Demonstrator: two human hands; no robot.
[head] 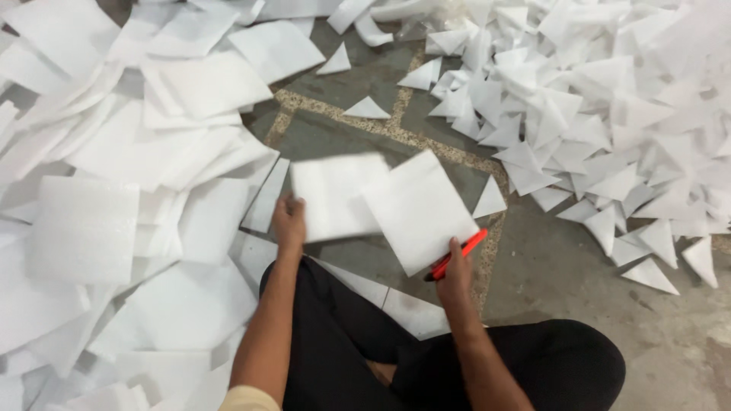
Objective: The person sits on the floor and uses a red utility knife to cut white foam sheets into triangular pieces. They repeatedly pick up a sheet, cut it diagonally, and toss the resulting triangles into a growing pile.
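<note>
While the person sits on the floor (563,266) with black-trousered legs folded at the bottom of the frame, both hands work near the centre. The left hand (288,222) is closed on the lower left edge of a white square foam sheet (335,194), which is blurred and lifted just above the floor. The right hand (455,268) is curled around a red-handled cutter (457,255), whose handle slants up to the right from the fingers; the same hand also pinches the lower edge of a second white square foam sheet (417,209). This second sheet is turned like a diamond and overlaps the right edge of the first one.

A loose heap of square foam sheets (114,175) fills the left half of the frame, spreading from the upper left down to the lower left corner. A pile of white foam triangles (594,114) covers the upper right, with several stray triangles (365,109) lying apart on the grey floor between the two heaps. One triangle (489,199) lies just beside the right corner of the diamond-turned sheet.
</note>
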